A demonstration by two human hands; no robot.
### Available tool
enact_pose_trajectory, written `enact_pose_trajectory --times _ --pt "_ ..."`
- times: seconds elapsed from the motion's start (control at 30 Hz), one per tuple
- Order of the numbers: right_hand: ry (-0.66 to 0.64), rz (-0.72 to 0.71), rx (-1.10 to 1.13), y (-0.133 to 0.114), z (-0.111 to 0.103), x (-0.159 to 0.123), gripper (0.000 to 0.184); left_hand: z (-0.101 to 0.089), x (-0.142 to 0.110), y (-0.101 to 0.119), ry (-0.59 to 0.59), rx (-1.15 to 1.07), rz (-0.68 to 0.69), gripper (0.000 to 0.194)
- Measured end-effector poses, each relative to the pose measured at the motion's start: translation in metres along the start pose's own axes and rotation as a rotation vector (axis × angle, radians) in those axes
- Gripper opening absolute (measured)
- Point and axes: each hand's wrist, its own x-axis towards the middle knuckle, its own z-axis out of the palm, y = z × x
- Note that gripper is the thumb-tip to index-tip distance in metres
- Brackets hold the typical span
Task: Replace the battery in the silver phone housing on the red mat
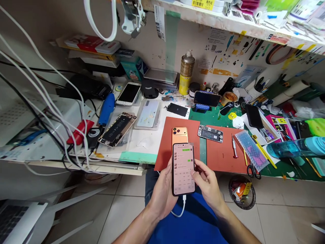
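Observation:
Between my two hands is a smartphone (183,169), its lit screen showing a chat and a keyboard. My left hand (164,188) is wrapped round its left edge. From the other side my right hand (207,181) grips the right edge, with the thumb over the keyboard. A white charging cable (184,201) is plugged into its bottom end. Just beyond it an orange phone (179,134) lies on a reddish-brown mat (164,149), partly hidden by the held phone. To the right rests an opened phone (210,133) with its battery and circuit board exposed.
Another opened phone (118,128) and a pale-backed phone (147,113) lie at left. A yellow spray can (186,73) stands behind. At right are a screwdriver (234,146), scissors (254,171) and a blue water bottle (291,148). White cables (63,117) hang at left.

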Motion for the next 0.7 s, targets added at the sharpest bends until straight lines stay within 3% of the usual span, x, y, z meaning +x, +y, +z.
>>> enact_pose_trajectory --times 0.7 --pt "-0.008 -0.030 0.111 -0.0015 -0.0002 0.0001 0.040 0.0028 -0.0007 0.0005 -0.008 0.025 -0.010 0.056"
